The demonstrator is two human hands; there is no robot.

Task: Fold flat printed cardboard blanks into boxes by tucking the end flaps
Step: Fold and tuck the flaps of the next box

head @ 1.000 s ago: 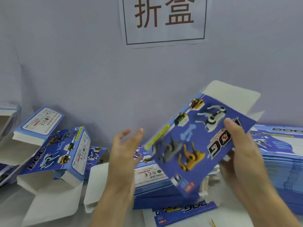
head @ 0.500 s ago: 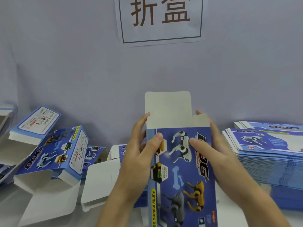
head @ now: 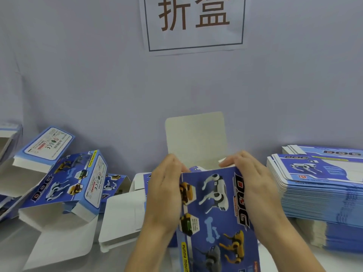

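**Both hands hold a blue box blank upright at the table's middle**

Head view: a blue printed box blank (head: 218, 211) stands on end in front of the person, its picture face toward the camera, showing robot dogs, a pale bone and red "DOG" lettering. Its plain white top flap (head: 196, 136) stands straight up above the printed panel, unfolded. The left hand (head: 165, 195) grips the blank's left edge, fingers curled round behind it near the top. The right hand (head: 253, 185) grips the right edge, with its fingers (head: 228, 162) bent over the top corner onto a small white side flap. The upper end of the blank looks partly opened into a tube, though the inside is hard to make out.

To the right, a tall stack of flat blanks (head: 322, 195) lies on the table (head: 334, 260), just beside the right forearm. To the left, several folded boxes (head: 66, 183) lie tilted in a loose heap, some with white flaps hanging open. On the grey wall behind hangs a paper sign (head: 194, 24) with two large brown characters.
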